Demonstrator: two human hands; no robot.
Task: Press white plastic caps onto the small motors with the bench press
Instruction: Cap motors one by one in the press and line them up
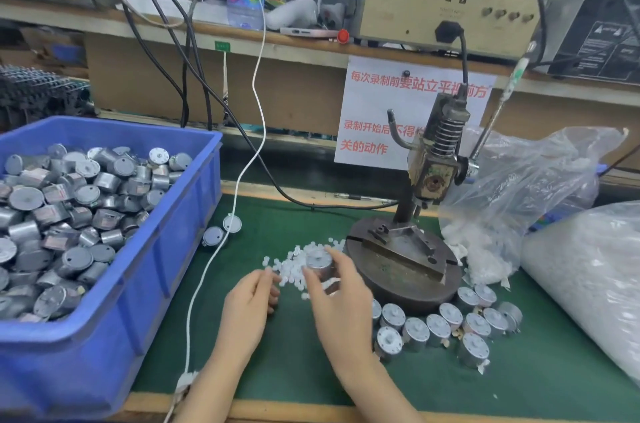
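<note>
Green bench (287, 370) fills the middle of the frame. Over it, the right grip (341, 301) holds a motor (319, 263) above the caps (291, 266) heaped at centre, just left of the press (408, 249). The left grip (254, 298) curls its fingertips at the heap; whether it pinches a cap, I cannot tell. A blue bin (104, 353) of motors sits at the left.

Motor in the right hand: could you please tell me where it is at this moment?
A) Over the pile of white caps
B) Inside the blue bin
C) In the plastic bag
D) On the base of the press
A: the right hand grips the motor just over the pile of white caps, to the left of the press base.
</note>
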